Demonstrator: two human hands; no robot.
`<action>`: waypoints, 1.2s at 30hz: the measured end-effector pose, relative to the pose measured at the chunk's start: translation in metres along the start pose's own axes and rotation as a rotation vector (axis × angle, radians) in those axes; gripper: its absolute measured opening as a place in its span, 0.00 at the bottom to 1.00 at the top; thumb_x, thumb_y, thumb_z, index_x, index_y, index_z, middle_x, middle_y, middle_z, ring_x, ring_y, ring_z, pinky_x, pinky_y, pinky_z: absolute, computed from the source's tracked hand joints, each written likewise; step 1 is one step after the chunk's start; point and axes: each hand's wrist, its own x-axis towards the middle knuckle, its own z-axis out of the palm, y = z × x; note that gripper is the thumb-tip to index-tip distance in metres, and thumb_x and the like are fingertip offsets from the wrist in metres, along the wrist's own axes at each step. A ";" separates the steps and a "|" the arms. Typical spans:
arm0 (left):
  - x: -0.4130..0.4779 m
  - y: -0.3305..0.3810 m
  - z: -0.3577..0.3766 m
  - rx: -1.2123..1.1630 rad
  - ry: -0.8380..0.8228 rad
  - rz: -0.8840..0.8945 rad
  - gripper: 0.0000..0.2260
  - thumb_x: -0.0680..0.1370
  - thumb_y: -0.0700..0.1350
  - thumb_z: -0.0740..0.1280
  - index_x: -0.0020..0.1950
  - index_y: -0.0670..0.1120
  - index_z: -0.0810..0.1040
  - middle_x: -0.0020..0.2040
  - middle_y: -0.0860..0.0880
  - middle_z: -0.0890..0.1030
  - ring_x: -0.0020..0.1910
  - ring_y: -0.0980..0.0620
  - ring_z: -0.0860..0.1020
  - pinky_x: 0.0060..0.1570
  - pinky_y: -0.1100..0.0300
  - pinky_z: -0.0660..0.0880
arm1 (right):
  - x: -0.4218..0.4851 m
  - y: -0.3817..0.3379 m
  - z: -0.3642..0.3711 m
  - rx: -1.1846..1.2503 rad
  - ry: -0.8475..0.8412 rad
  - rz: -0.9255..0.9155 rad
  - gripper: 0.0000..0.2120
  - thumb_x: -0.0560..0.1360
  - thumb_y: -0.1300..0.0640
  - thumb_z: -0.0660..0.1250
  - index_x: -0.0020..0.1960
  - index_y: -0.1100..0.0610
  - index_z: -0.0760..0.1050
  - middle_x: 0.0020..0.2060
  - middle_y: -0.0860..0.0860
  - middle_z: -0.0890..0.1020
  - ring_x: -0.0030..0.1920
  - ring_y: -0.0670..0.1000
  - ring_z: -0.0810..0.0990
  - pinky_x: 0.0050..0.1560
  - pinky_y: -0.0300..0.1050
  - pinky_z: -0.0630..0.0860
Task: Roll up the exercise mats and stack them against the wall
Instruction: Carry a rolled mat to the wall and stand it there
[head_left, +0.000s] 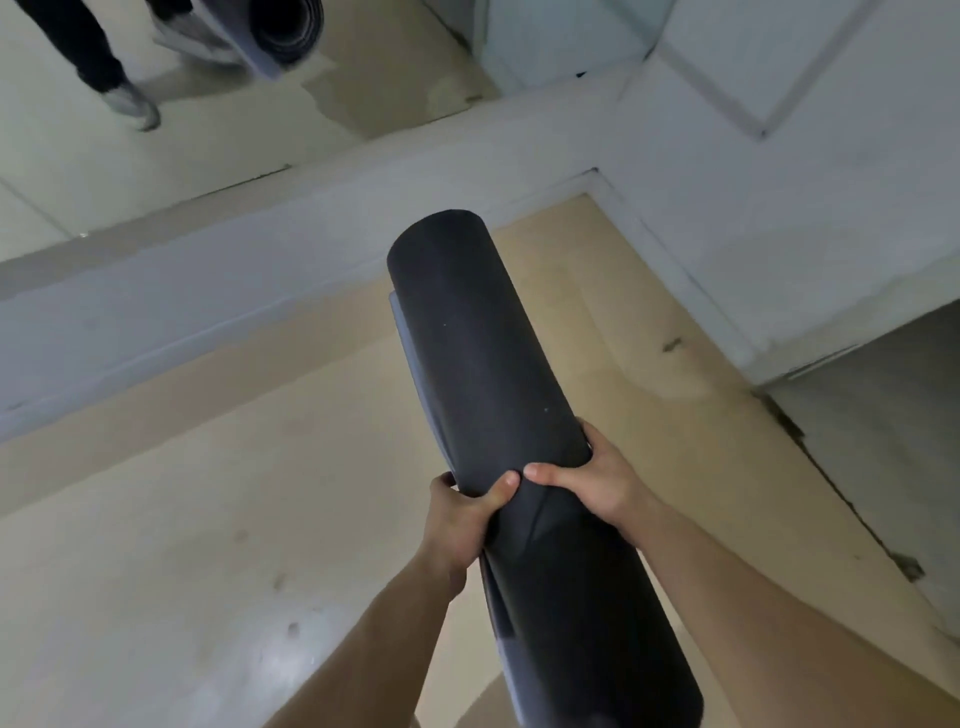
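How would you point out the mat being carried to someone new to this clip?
Start at the corner where the mirror meets the white wall. Over the beige floor there, the left hand and right hand grip a rolled mat. It is the dark cylinder at centre; the other roll shows only in the mirror.

Rolled black mat (498, 415) held in both hands, far end pointing toward the room corner. Left hand (462, 519) and right hand (597, 480) grip its middle, thumbs on top. Beige floor (182, 493) below. Wall mirror (218, 119) reflects legs and, probably, the same mat, blurred.
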 end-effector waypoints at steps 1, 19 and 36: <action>0.020 0.010 0.022 0.018 -0.007 -0.002 0.44 0.60 0.58 0.82 0.70 0.44 0.67 0.60 0.48 0.80 0.58 0.48 0.82 0.61 0.42 0.80 | 0.019 -0.006 -0.021 0.003 0.016 -0.005 0.45 0.54 0.41 0.86 0.68 0.44 0.74 0.59 0.43 0.84 0.58 0.48 0.84 0.64 0.54 0.80; 0.441 0.093 0.361 0.046 0.074 -0.005 0.33 0.71 0.54 0.81 0.67 0.43 0.69 0.62 0.47 0.81 0.59 0.46 0.82 0.60 0.42 0.81 | 0.455 -0.040 -0.325 -0.108 0.061 -0.009 0.42 0.58 0.40 0.83 0.70 0.44 0.73 0.59 0.43 0.83 0.57 0.47 0.83 0.61 0.52 0.80; 0.681 0.049 0.487 0.135 -0.053 -0.026 0.31 0.72 0.60 0.75 0.70 0.49 0.71 0.66 0.49 0.80 0.64 0.45 0.79 0.65 0.41 0.78 | 0.663 0.022 -0.380 -0.806 0.499 -0.150 0.41 0.78 0.40 0.68 0.84 0.47 0.52 0.80 0.55 0.61 0.79 0.60 0.61 0.76 0.64 0.64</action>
